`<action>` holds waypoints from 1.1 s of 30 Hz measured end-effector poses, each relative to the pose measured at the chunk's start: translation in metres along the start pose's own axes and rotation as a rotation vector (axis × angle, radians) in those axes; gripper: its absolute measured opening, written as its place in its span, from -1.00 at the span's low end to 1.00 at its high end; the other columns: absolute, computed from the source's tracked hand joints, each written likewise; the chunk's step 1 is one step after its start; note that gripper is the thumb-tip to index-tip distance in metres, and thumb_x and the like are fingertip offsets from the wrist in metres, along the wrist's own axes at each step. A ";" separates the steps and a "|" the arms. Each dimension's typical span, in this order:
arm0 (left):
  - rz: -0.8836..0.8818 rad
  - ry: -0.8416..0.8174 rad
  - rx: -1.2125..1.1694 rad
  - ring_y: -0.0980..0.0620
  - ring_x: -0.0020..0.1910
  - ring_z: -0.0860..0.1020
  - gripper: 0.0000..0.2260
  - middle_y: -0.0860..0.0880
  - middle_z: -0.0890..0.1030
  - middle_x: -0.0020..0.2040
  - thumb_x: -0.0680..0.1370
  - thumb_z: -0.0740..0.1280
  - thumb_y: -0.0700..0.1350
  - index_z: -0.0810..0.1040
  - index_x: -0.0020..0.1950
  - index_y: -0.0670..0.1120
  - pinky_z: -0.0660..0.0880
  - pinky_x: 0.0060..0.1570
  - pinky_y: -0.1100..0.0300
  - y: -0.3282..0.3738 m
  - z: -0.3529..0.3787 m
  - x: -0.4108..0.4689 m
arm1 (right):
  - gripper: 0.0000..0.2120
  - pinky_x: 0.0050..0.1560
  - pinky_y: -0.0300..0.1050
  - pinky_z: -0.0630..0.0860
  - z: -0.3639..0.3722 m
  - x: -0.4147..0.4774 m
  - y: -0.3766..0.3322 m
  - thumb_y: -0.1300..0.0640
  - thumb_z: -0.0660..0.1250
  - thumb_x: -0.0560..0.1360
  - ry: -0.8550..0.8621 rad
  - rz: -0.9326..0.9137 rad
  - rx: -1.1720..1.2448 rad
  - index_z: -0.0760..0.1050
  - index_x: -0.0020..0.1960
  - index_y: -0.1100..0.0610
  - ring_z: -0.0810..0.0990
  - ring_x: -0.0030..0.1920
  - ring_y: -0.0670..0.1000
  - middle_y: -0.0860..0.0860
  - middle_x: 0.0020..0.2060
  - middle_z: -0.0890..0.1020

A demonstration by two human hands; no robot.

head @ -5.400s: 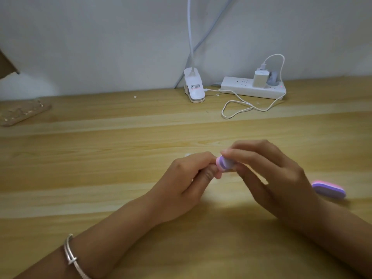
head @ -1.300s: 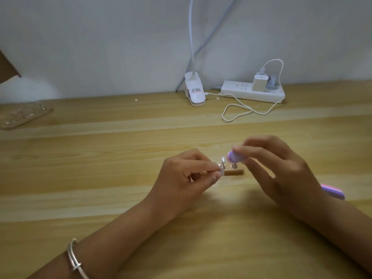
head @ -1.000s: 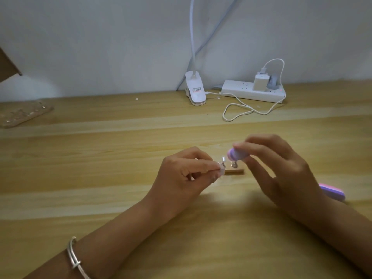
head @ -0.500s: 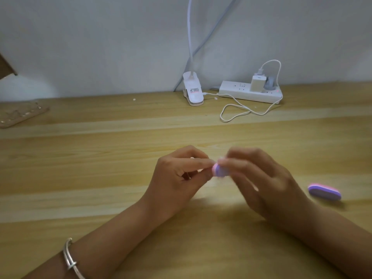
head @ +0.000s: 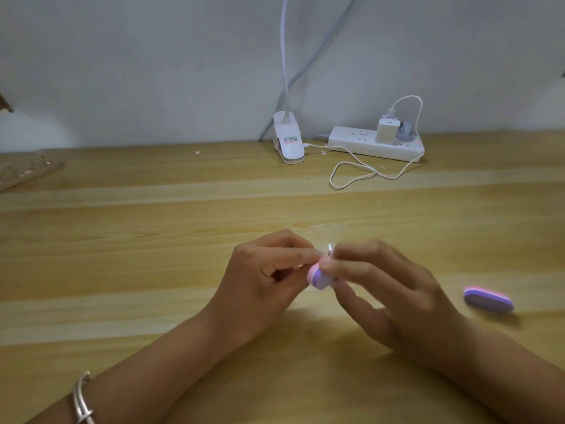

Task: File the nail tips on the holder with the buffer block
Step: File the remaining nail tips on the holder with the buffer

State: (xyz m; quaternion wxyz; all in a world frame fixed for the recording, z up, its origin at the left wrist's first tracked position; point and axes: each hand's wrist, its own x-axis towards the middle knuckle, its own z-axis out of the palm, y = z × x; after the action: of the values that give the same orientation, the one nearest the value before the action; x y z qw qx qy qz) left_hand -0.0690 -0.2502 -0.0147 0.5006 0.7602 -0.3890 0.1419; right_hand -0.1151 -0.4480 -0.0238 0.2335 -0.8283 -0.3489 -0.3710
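While the left hand (head: 266,280) pinches the mostly hidden nail-tip holder (head: 329,250), the right hand (head: 391,295) grips the pink-and-purple buffer block (head: 319,278) against it, over the tabletop (head: 153,240); a second buffer (head: 488,298) lies to the right.

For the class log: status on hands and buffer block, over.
Left hand pinching holder, mostly hidden. Right hand gripping buffer block beside it. Spare block lies aside right; nothing obstructing.

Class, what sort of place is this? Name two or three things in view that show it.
Probably a home desk used for nail work: a wooden table against a wall, a power strip, a clip lamp and a spare buffer.
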 end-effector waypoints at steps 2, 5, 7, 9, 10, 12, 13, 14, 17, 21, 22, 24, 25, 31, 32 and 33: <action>-0.045 0.021 -0.009 0.05 -0.33 0.53 -0.89 0.01 0.65 -0.18 0.48 0.44 -0.27 0.73 -0.04 -0.15 0.38 -0.36 0.31 -0.002 0.000 0.000 | -0.82 0.10 -0.19 0.55 -0.003 0.002 0.008 0.38 0.42 0.49 0.007 0.084 -0.027 0.64 0.08 0.30 0.59 -0.06 -0.02 0.16 0.00 0.64; -0.064 0.019 -0.024 0.03 -0.34 0.54 -0.90 0.01 0.65 -0.18 0.48 0.45 -0.29 0.73 -0.05 -0.15 0.39 -0.38 0.26 0.000 0.001 0.000 | -0.84 0.06 -0.20 0.56 -0.007 0.005 0.009 0.38 0.43 0.47 0.049 0.150 -0.016 0.64 0.05 0.32 0.55 -0.06 -0.09 0.15 -0.03 0.64; -0.037 0.002 -0.029 0.05 -0.30 0.57 -0.89 0.00 0.66 -0.16 0.48 0.43 -0.26 0.72 -0.03 -0.14 0.45 -0.38 0.21 0.001 0.001 -0.001 | -0.86 0.09 -0.16 0.58 -0.003 0.003 -0.001 0.35 0.41 0.51 0.012 0.060 0.004 0.65 0.06 0.31 0.64 -0.05 0.03 0.15 -0.03 0.65; -0.052 0.003 -0.051 0.13 -0.32 0.56 -0.88 0.01 0.66 -0.16 0.49 0.42 -0.24 0.72 -0.02 -0.14 0.45 -0.40 0.23 -0.001 0.000 -0.001 | -0.86 0.08 -0.14 0.58 -0.002 0.003 -0.003 0.35 0.40 0.51 -0.010 0.025 -0.017 0.66 0.05 0.31 0.66 -0.05 0.05 0.15 -0.03 0.65; -0.074 0.008 -0.069 0.18 -0.36 0.52 -0.89 0.02 0.66 -0.17 0.49 0.42 -0.24 0.72 -0.03 -0.14 0.43 -0.42 0.23 -0.001 0.000 -0.001 | -0.86 0.07 -0.17 0.58 -0.003 0.004 0.000 0.37 0.42 0.49 -0.002 0.065 -0.019 0.65 0.05 0.31 0.62 -0.07 0.00 0.16 -0.03 0.64; -0.094 0.013 -0.088 0.22 -0.44 0.46 -0.89 0.03 0.65 -0.18 0.49 0.42 -0.23 0.72 -0.03 -0.15 0.39 -0.46 0.23 -0.002 0.000 -0.001 | -0.83 0.07 -0.24 0.53 -0.006 0.005 0.004 0.39 0.43 0.45 0.024 0.144 -0.010 0.64 0.04 0.32 0.54 -0.06 -0.09 0.15 -0.03 0.63; -0.093 0.008 -0.098 0.23 -0.46 0.45 -0.89 0.03 0.65 -0.19 0.49 0.41 -0.23 0.71 -0.03 -0.15 0.38 -0.46 0.25 -0.002 0.000 -0.001 | -0.83 0.09 -0.25 0.52 -0.006 0.005 0.003 0.39 0.43 0.45 0.025 0.147 0.004 0.64 0.05 0.32 0.54 -0.05 -0.10 0.15 -0.03 0.63; -0.091 0.004 -0.114 0.24 -0.47 0.46 -0.88 0.01 0.65 -0.19 0.49 0.40 -0.24 0.71 -0.02 -0.16 0.38 -0.46 0.28 -0.002 0.000 -0.001 | -0.84 0.11 -0.24 0.53 -0.005 0.004 -0.001 0.37 0.43 0.48 0.014 0.124 0.024 0.65 0.05 0.32 0.58 -0.04 -0.07 0.15 -0.02 0.63; -0.116 0.006 -0.154 0.19 -0.53 0.48 -0.88 0.03 0.65 -0.19 0.50 0.39 -0.25 0.71 -0.02 -0.17 0.40 -0.49 0.29 -0.002 0.000 -0.002 | -0.86 0.13 -0.18 0.55 -0.003 0.002 -0.005 0.32 0.39 0.54 -0.036 0.043 0.029 0.65 0.08 0.29 0.64 0.01 0.03 0.14 0.01 0.64; -0.130 0.008 -0.139 0.17 -0.55 0.46 -0.89 0.04 0.65 -0.22 0.50 0.40 -0.21 0.72 -0.03 -0.17 0.42 -0.49 0.20 0.000 0.000 -0.001 | -0.84 0.10 -0.25 0.52 -0.007 0.004 0.004 0.36 0.40 0.51 -0.006 0.130 0.040 0.63 0.08 0.31 0.55 0.00 -0.09 0.14 0.00 0.61; -0.125 -0.002 -0.145 0.17 -0.55 0.47 -0.88 0.02 0.65 -0.21 0.50 0.39 -0.23 0.71 -0.03 -0.18 0.43 -0.50 0.18 0.001 -0.001 -0.001 | -0.85 0.12 -0.24 0.51 -0.006 0.003 0.001 0.35 0.40 0.53 -0.011 0.112 0.055 0.63 0.09 0.30 0.58 0.02 -0.07 0.14 0.01 0.61; -0.118 -0.011 -0.150 0.17 -0.54 0.48 -0.88 0.02 0.65 -0.21 0.50 0.38 -0.25 0.70 -0.04 -0.16 0.46 -0.50 0.14 0.001 -0.001 -0.001 | -0.85 0.16 -0.19 0.52 -0.003 0.001 -0.005 0.32 0.37 0.56 -0.035 0.054 0.065 0.64 0.11 0.29 0.63 0.06 0.03 0.14 0.03 0.62; -0.119 -0.010 -0.145 0.15 -0.55 0.48 -0.88 0.04 0.64 -0.22 0.50 0.38 -0.25 0.70 -0.04 -0.15 0.46 -0.50 0.12 0.001 -0.001 -0.001 | -0.85 0.16 -0.18 0.53 -0.003 0.001 -0.004 0.32 0.37 0.56 -0.042 0.046 0.056 0.64 0.10 0.29 0.63 0.05 0.05 0.14 0.03 0.62; -0.156 -0.017 -0.168 0.10 -0.57 0.49 -0.90 -0.01 0.66 -0.23 0.51 0.38 -0.20 0.71 -0.06 -0.13 0.42 -0.50 0.22 0.001 -0.001 -0.002 | -0.85 0.11 -0.19 0.54 -0.005 0.004 -0.003 0.36 0.40 0.52 -0.022 0.098 0.056 0.64 0.08 0.29 0.61 0.02 -0.02 0.13 0.01 0.62; -0.150 -0.027 -0.181 0.10 -0.57 0.49 -0.90 -0.01 0.66 -0.23 0.51 0.38 -0.22 0.70 -0.06 -0.11 0.42 -0.50 0.23 0.001 -0.001 -0.002 | -0.85 0.13 -0.17 0.54 -0.003 0.003 -0.007 0.35 0.39 0.53 -0.035 0.063 0.058 0.64 0.09 0.29 0.63 0.03 0.03 0.14 0.02 0.62; -0.144 -0.033 -0.183 0.09 -0.57 0.50 -0.89 0.00 0.66 -0.24 0.51 0.38 -0.22 0.69 -0.05 -0.10 0.42 -0.51 0.24 0.000 -0.001 -0.003 | -0.85 0.14 -0.15 0.54 -0.002 0.002 -0.008 0.34 0.37 0.54 -0.046 0.038 0.049 0.64 0.09 0.29 0.64 0.04 0.07 0.14 0.03 0.63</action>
State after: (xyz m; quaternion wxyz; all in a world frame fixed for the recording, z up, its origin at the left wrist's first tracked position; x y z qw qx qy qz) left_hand -0.0709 -0.2479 -0.0155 0.5706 0.7395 -0.3527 0.0569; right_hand -0.1211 -0.4433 -0.0193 0.2524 -0.8372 -0.3474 -0.3388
